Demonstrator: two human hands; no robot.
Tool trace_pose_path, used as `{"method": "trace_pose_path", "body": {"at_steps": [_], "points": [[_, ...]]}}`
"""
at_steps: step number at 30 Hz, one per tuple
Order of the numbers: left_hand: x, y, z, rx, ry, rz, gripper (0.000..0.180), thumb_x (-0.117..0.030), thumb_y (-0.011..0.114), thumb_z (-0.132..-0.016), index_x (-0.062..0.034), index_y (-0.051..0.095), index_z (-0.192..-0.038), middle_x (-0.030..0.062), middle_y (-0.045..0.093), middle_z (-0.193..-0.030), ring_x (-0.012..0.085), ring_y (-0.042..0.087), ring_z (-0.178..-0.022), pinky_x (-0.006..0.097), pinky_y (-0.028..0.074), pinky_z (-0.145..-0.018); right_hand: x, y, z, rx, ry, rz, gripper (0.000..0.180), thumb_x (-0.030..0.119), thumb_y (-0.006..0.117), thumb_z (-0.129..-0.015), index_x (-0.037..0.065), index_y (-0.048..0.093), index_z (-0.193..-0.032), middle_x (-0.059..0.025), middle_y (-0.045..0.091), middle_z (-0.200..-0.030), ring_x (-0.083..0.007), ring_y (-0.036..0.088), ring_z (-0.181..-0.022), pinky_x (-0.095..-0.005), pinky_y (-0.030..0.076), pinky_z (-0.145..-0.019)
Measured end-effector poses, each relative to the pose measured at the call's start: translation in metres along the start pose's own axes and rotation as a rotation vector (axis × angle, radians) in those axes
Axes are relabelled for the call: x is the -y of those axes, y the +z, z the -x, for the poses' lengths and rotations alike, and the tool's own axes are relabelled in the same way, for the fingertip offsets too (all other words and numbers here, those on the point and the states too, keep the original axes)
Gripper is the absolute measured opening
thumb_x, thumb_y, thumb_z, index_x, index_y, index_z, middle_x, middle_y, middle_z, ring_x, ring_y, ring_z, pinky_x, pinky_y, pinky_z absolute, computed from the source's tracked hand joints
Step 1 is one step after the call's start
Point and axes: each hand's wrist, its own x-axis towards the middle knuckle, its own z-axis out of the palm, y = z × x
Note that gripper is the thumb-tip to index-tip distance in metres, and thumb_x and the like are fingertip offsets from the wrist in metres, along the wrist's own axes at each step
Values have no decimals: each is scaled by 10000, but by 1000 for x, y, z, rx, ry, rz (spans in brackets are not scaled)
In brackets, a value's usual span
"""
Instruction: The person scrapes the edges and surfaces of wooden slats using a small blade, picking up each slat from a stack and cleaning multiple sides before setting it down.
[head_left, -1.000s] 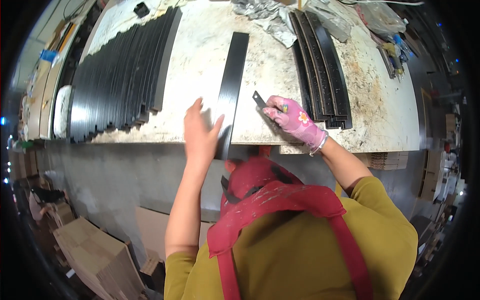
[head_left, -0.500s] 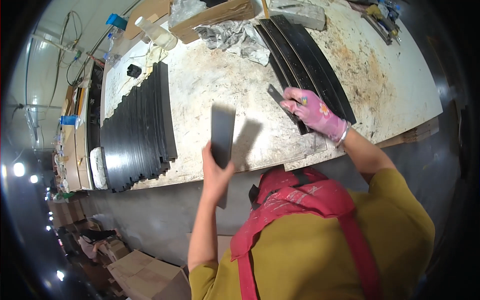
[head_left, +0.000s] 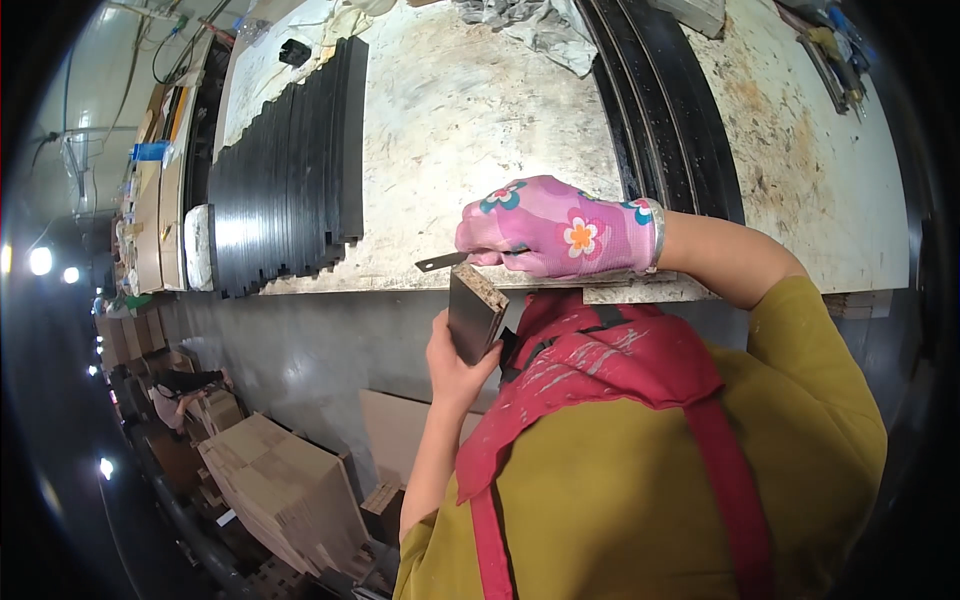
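Note:
My bare left hand (head_left: 455, 375) grips a short dark strip of board (head_left: 472, 326) just off the table's near edge. The strip is tilted so that its rough, brown chipboard end faces up. My right hand (head_left: 568, 236), in a pink flowered glove, is closed around a thin flat metal blade (head_left: 441, 262) with a small hole near its tip. The blade pokes out to the left, right by the strip's chipboard end; whether they touch I cannot tell. The rest of the blade is hidden in the glove.
A row of black strips (head_left: 285, 170) stands packed on the left of the stained white table (head_left: 470, 120). Long black panels (head_left: 665, 110) lie behind my right hand. Crumpled grey cloth (head_left: 535, 30) and tools (head_left: 840, 65) are farther back. Cardboard (head_left: 280, 490) is stacked on the floor at lower left.
My left hand has drawn the strip toward me and turned its end up. My right hand has moved left with the blade, from the long panels to the strip. The view has shifted.

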Motion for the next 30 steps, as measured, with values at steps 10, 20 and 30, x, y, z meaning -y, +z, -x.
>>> {"method": "trace_pose_path", "body": {"at_steps": [10, 20, 30], "points": [[-2, 10, -4, 45, -65, 74, 565, -180, 750, -701, -1, 463, -1153, 157, 617, -941, 256, 602, -848, 342, 469, -785, -4, 0, 15, -197, -200, 106, 215, 144, 567, -803, 96, 552, -1013, -103, 598, -921, -295, 614, -806, -404, 488, -692], [6, 3, -9, 62, -165, 114, 553, -216, 719, -743, 8, 443, -1167, 50, 501, -856, 149, 461, -765, 279, 412, -711, -31, 2, 5, -89, 37, 15, 129, 147, 531, -835, 109, 521, -958, -102, 592, -726, -329, 603, -649, -406, 487, -592], [56, -13, -40, 157, -658, 476, 477, -456, 389, -981, -86, 470, -1272, -5, 482, -772, 90, 457, -655, 236, 374, -569, -24, -12, 13, 131, 433, -237, 182, 230, 538, -913, 55, 587, -897, -120, 548, -647, -206, 556, -585, -354, 428, -551]]}}
